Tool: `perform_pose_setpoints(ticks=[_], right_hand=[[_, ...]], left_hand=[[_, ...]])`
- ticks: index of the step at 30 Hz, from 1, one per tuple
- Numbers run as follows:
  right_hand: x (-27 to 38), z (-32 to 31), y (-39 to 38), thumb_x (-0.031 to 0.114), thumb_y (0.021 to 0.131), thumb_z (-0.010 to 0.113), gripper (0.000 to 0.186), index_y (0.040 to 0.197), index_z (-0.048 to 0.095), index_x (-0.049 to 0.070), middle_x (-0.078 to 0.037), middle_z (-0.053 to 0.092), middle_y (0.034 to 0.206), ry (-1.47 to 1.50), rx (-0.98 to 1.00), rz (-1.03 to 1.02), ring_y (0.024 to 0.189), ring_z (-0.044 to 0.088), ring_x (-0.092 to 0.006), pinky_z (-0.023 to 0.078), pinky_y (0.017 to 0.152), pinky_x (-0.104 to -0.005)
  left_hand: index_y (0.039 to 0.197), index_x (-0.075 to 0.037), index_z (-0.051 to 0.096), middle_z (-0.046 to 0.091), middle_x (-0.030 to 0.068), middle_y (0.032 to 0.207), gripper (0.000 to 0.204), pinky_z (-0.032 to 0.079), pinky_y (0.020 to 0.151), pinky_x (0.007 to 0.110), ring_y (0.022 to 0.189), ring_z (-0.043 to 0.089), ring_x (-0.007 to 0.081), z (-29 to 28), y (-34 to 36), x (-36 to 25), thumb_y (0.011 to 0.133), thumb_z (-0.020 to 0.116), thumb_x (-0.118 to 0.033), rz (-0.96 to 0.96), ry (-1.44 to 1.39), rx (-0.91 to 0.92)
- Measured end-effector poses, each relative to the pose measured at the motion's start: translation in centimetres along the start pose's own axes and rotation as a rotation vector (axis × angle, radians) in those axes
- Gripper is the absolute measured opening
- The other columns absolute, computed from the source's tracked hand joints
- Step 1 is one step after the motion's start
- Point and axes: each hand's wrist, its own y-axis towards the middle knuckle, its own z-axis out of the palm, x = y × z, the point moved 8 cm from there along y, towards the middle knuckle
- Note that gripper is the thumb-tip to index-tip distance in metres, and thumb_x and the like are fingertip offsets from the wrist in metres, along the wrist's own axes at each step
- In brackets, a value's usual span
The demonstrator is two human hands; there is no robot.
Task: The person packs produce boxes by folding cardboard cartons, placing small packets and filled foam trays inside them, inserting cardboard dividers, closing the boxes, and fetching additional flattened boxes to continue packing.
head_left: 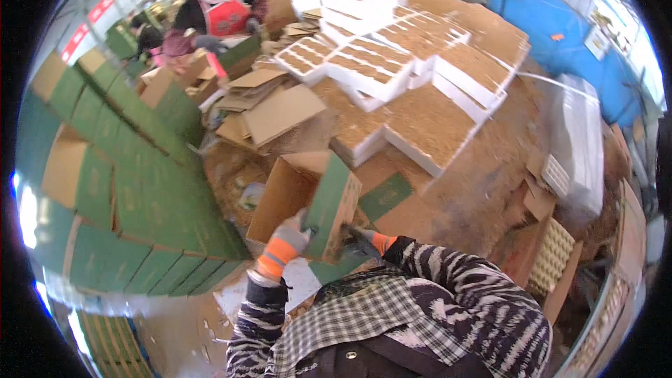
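In front of me a green cardboard box stands tilted, its bare brown inside turned to the left and one flap folded out at the far end. My left hand, in a grey glove with an orange cuff, is closed on the box's near edge. At the lower right side of the same box, my right hand has its dark gloved fingers bent against the cardboard. Part of those fingers is hidden by shadow and by the box. Beneath my hands lies a white sheet.
Stacked green boxes form a wall on my left. Ahead are white foam trays filled with brown crumbly material, beside flattened cardboard. A co-worker in a red apron stands beyond. Egg-tray-like sheets lean at right.
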Motion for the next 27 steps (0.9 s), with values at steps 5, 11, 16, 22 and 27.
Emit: perform_pose_setpoints(ticks=[5,11,16,22,27], right_hand=[[12.5,-10.9,-5.6,0.023,0.073,0.073,0.034,0.098,0.065,0.001,-0.021,0.065,0.096,-1.186,-0.624,-0.837,0.092,0.062,-0.0327,0.049,0.086,-0.0391],[18.2,-26.3,-4.6,0.029,0.075,0.079,0.107,0.152,0.006,0.020,-0.014,0.041,0.140,0.243,-0.744,-0.481,0.128,0.039,-0.0301,0.042,0.088,-0.0552],[18.6,-28.9,-3.2,0.010,0.080,0.071,0.073,0.139,0.031,0.028,-0.006,0.057,0.122,0.048,-0.727,-0.671,0.098,0.063,-0.0242,0.053,0.062,-0.0443],[21.3,-18.1,-15.0,0.007,0.079,0.070,0.069,0.138,0.036,0.001,-0.014,0.056,0.125,-0.050,0.611,-1.197,0.106,0.060,-0.0246,0.053,0.078,-0.0337],[20.9,-17.6,-17.0,0.007,0.077,0.072,0.077,0.142,0.031,-0.002,-0.016,0.051,0.131,-0.520,-0.367,-0.866,0.114,0.054,-0.0251,0.050,0.087,-0.0343]], left_hand=[[0.125,-0.012,0.056,0.065,0.0196,0.107,0.044,0.048,0.088,0.043,0.101,0.062,0.0340,7.1,-2.3,-3.0,0.086,0.056,-0.031,0.230,0.108,0.332],[0.113,-0.011,0.066,0.068,0.0124,0.103,0.033,0.049,0.088,0.036,0.094,0.065,0.0294,7.1,-2.2,-3.2,0.085,0.063,-0.027,0.319,-0.119,0.455],[0.115,-0.007,0.063,0.061,0.0139,0.119,0.034,0.043,0.098,0.040,0.115,0.054,0.0317,-0.4,-1.3,-2.8,0.081,0.066,-0.008,0.343,-0.196,-0.445],[0.128,-0.003,0.052,0.049,0.0189,0.133,0.039,0.037,0.103,0.039,0.123,0.048,0.0295,0.0,-3.3,4.5,0.091,0.056,-0.015,-0.038,-0.642,-0.667],[0.129,-0.002,0.052,0.052,0.0188,0.129,0.041,0.039,0.101,0.035,0.119,0.051,0.0260,0.0,-6.6,5.1,0.094,0.054,-0.023,-0.049,-0.877,-0.682]])
